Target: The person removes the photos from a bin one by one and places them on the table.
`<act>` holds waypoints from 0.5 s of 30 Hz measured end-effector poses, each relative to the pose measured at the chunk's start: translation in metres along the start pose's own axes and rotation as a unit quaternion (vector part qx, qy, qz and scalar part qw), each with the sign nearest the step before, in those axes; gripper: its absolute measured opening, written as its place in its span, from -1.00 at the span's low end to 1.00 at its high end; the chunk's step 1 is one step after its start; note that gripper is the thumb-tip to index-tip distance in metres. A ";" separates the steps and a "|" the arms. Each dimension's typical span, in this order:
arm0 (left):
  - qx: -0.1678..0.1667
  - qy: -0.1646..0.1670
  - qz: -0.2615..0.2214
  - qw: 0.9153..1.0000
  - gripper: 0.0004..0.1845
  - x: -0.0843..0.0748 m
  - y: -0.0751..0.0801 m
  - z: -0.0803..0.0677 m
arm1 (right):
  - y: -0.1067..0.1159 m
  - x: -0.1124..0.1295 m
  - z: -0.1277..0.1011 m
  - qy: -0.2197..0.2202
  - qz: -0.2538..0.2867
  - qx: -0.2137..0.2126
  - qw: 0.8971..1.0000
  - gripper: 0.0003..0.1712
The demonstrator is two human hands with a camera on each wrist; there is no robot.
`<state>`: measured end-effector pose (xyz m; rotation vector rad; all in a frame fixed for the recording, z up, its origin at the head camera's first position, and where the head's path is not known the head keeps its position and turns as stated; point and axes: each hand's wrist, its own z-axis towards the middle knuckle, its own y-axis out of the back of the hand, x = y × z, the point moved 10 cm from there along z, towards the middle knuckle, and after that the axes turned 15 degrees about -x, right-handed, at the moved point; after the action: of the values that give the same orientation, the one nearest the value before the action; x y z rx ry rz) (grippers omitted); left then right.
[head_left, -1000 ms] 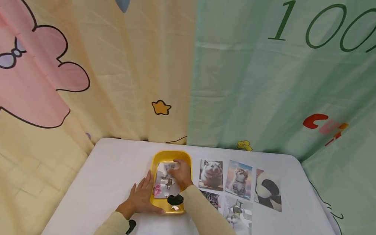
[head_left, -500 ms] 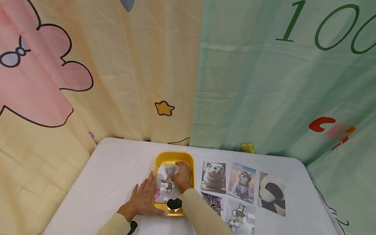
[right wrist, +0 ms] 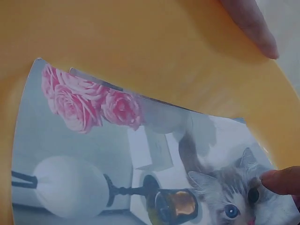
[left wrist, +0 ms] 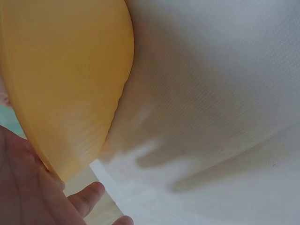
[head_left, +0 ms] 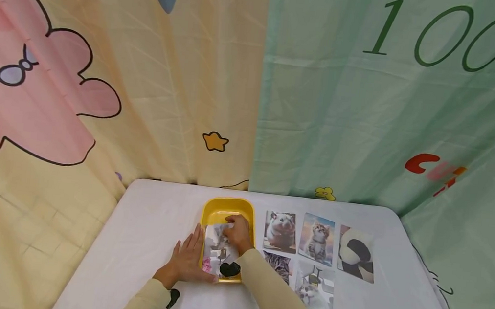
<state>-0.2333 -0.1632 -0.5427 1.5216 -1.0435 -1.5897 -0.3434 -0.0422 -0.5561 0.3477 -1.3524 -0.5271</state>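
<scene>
A yellow tray [head_left: 227, 206] stands on the white table [head_left: 144, 224]. In it lies a photo card [head_left: 216, 252] of a grey kitten, a lamp and pink roses [right wrist: 79, 101]. My right hand [head_left: 235, 229] reaches into the tray and grips the card's far end, with one fingertip [right wrist: 281, 180] on the kitten's face; the card [right wrist: 117, 178] bends upward there. My left hand [head_left: 187, 257] lies flat on the table with straight fingers, pressed against the tray's left outer wall [left wrist: 65, 84]. Its palm [left wrist: 18, 187] shows in the left wrist view.
Several animal photo cards lie to the right of the tray: a hamster [head_left: 280, 231], a kitten [head_left: 316, 237], a panda [head_left: 356, 252], a tabby [head_left: 279, 264] and a cat with a lamp [head_left: 315, 290]. Printed curtains hang close behind and beside the table.
The card in the tray has slid toward me under my right hand, baring the tray's far end. My left hand has stayed against the tray.
</scene>
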 end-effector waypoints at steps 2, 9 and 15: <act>0.000 0.001 -0.002 1.000 0.51 0.000 0.000 0.000 | 0.001 0.002 -0.001 0.007 -0.007 0.003 1.000 -0.69; 0.008 0.010 0.008 1.000 0.50 0.003 -0.001 0.001 | 0.006 0.010 -0.006 0.045 -0.031 0.016 0.998 -0.87; 0.011 0.012 0.011 1.000 0.48 0.001 0.000 0.000 | 0.011 0.012 -0.008 0.048 -0.022 0.023 0.998 -0.95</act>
<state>-0.2331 -0.1640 -0.5435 1.5348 -1.0644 -1.5454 -0.3320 -0.0398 -0.5420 0.4361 -1.2676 -0.5096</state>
